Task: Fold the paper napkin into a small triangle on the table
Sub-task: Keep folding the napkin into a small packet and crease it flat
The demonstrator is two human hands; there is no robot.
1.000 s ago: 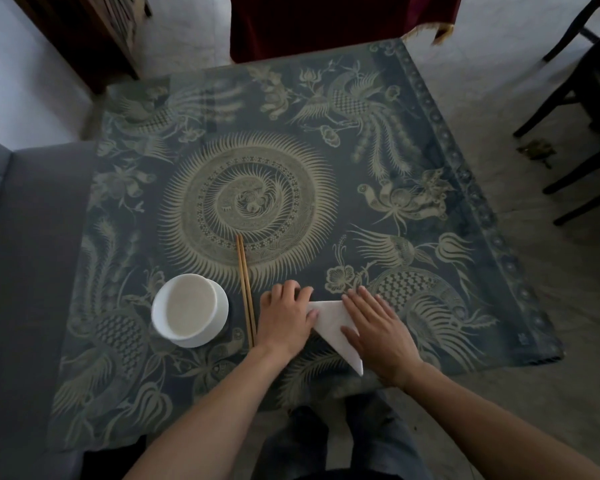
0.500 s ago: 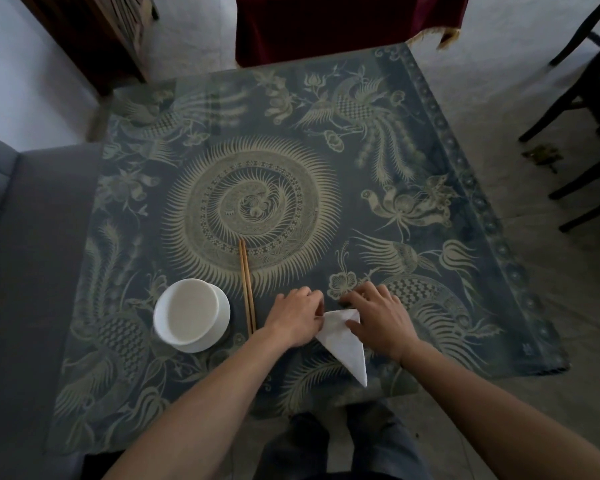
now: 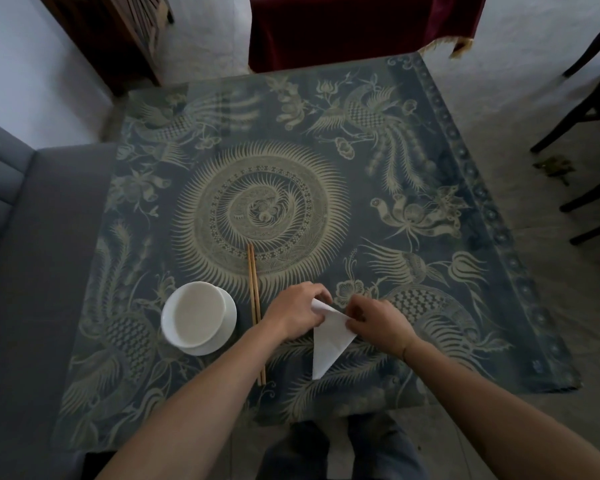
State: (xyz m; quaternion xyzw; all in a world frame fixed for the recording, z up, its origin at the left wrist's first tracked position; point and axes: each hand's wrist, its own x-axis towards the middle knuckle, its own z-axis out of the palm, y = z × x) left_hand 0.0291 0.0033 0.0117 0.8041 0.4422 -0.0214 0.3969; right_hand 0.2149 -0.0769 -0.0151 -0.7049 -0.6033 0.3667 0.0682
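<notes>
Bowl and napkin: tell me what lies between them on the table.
In the head view, a pair of wooden chopsticks lies between the white bowl and the napkin. The left hand, pinching the napkin's top corner, also sits in that stretch.

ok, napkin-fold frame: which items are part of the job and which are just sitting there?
In the job:
- paper napkin, folded to a triangle
- left hand, gripping its top corner
- right hand, pinching its right edge
- table

Lying about:
- chopsticks
- white bowl on saucer
</notes>
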